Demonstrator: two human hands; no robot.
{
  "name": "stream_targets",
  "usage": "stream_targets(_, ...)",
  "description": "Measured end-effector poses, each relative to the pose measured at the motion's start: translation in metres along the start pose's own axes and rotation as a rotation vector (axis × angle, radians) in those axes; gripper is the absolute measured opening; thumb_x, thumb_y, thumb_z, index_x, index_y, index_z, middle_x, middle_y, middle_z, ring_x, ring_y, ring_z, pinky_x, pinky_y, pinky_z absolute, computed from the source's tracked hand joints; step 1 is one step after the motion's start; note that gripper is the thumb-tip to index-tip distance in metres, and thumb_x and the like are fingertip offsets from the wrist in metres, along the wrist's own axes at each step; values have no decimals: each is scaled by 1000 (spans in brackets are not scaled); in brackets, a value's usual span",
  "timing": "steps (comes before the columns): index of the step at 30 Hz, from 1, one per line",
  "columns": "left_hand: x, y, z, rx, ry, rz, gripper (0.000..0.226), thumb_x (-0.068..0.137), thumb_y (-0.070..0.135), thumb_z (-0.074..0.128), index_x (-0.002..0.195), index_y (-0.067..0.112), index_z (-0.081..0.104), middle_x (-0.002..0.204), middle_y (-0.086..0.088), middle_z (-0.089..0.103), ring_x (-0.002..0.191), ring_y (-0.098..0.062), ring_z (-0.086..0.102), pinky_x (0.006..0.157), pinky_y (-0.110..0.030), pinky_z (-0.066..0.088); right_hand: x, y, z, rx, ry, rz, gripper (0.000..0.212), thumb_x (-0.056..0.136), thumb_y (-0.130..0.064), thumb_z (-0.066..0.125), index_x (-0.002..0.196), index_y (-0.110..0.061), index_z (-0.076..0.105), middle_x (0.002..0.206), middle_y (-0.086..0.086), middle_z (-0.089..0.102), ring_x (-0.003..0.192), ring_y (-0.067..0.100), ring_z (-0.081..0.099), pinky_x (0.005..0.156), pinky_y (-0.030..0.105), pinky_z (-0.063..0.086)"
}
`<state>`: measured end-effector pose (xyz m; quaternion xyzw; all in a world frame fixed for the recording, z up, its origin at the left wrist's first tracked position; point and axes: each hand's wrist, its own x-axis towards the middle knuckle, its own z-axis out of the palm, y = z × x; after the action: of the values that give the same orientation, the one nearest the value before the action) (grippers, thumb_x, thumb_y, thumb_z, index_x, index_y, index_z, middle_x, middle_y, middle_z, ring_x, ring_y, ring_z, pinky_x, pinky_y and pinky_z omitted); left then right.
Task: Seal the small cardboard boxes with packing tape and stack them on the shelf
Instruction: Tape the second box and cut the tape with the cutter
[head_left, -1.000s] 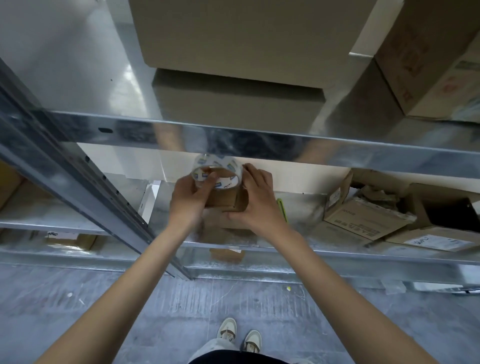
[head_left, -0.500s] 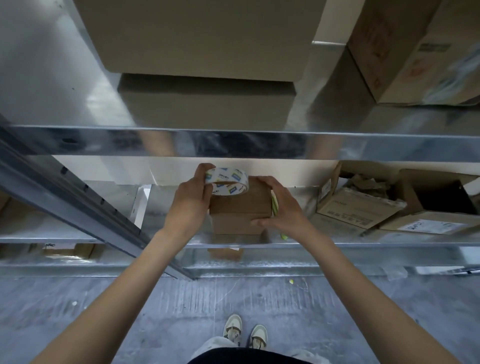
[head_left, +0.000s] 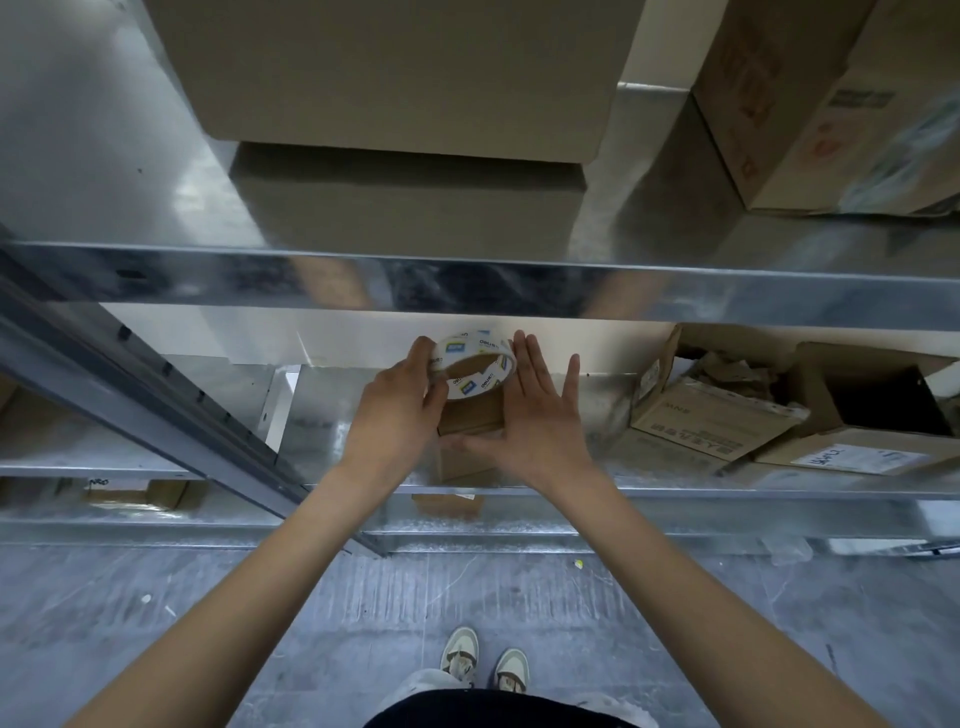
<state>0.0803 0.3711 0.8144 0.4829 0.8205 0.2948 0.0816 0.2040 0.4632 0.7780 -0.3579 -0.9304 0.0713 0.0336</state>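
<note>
Left grip (head_left: 397, 410) was curled round the tape roll (head_left: 472, 366), thumb side on its outer rim, while the right hand (head_left: 540, 410) was spread flat, fingers straight, against the right face of the small cardboard box (head_left: 470, 415). That box sat directly under the roll, between both hands, on the shelf (head_left: 649, 483). My read: it looked light and fairly stiff, but thin walls might dent if squeezed mid-panel, so I'd hold it by opposite side faces near the edges. The roll seemed rigid and easy to pinch through its core; its film looked slick.
</note>
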Motion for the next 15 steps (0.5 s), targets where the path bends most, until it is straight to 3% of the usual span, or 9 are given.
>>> stream_targets(4, -4, -1, -4, -40, 13, -41, 13, 98, 13, 39, 109, 7, 38, 107, -17, 64, 88, -35, 62, 62, -38, 47, -1, 0, 1, -17, 7, 1, 128, 58, -93, 16, 151, -5, 12, 159, 9, 8, 147, 18, -1, 113, 52, -15)
stream_targets(8, -13, -16, -17, 95, 112, 3, 9, 95, 7, 37, 103, 7, 40, 95, -15, 61, 70, -40, 59, 50, -38, 42, 1, -1, -1, -55, -34, 4, 136, 52, -98, 8, 151, -5, 4, 160, 8, 0, 147, 18, -6, 114, 53, -15)
stream_targets(11, -18, -33, -27, 364, 179, 107, 11, 87, 6, 44, 97, 8, 41, 77, -13, 57, 41, -34, 50, 35, -25, 31, 0, -1, -5, -66, -56, 10, 138, 48, -97, -3, 151, -6, -2, 160, 7, -6, 146, 17, -12, 114, 54, -15)
stream_targets(15, -22, -41, -34, 504, 135, 85, 29, 67, -11, 67, 87, 1, 50, 61, -10, 51, 38, -28, 47, 38, -16, 17, 0, -1, -5, -61, -67, 12, 140, 46, -98, -6, 151, -6, -2, 160, 6, -6, 146, 17, -12, 114, 54, -15)
